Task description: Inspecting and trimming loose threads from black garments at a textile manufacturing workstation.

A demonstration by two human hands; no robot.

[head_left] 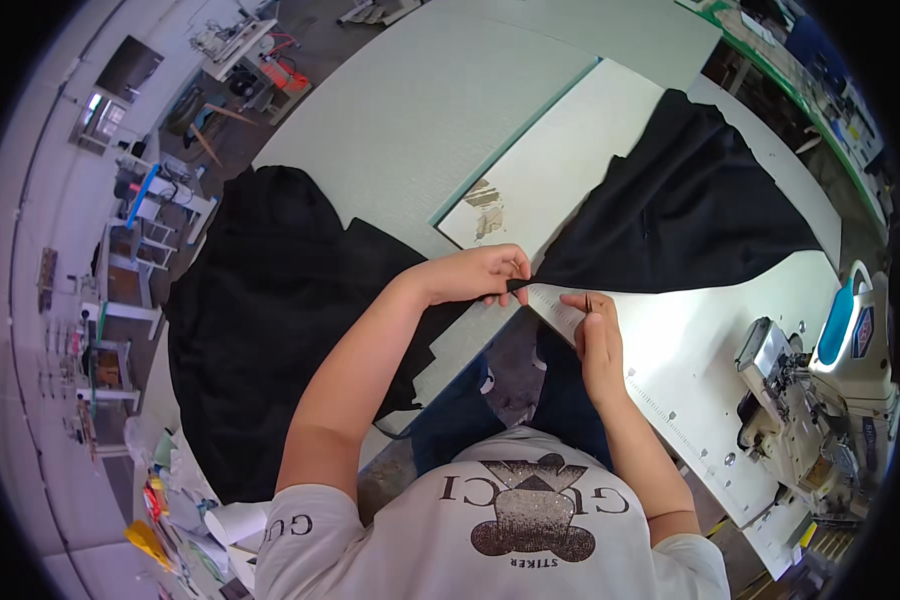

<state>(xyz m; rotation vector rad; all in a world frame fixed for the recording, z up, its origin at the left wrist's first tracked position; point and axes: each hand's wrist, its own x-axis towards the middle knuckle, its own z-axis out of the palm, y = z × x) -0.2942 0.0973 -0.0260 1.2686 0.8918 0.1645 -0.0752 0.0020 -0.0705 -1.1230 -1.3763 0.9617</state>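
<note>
Black fabric [270, 270] is spread over the left of the table, and a second black stretch of cloth [680, 210] fans out to the right. Between them the cloth narrows to a gathered strip, which the fingers of my left hand [482, 276] pinch near the table's front edge. Just right of it, my right hand [599, 350] is closed, apart from the cloth. A thin dark pointed tool [588, 303] sticks up from its fingertips; it is too small to tell its exact kind.
A sewing machine [800, 400] with a blue-and-white body stands at the right. A ruler scale [660, 408] runs along the white table edge. The grey-green tabletop [420, 110] extends behind the cloth. Other workbenches [150, 210] line the left wall.
</note>
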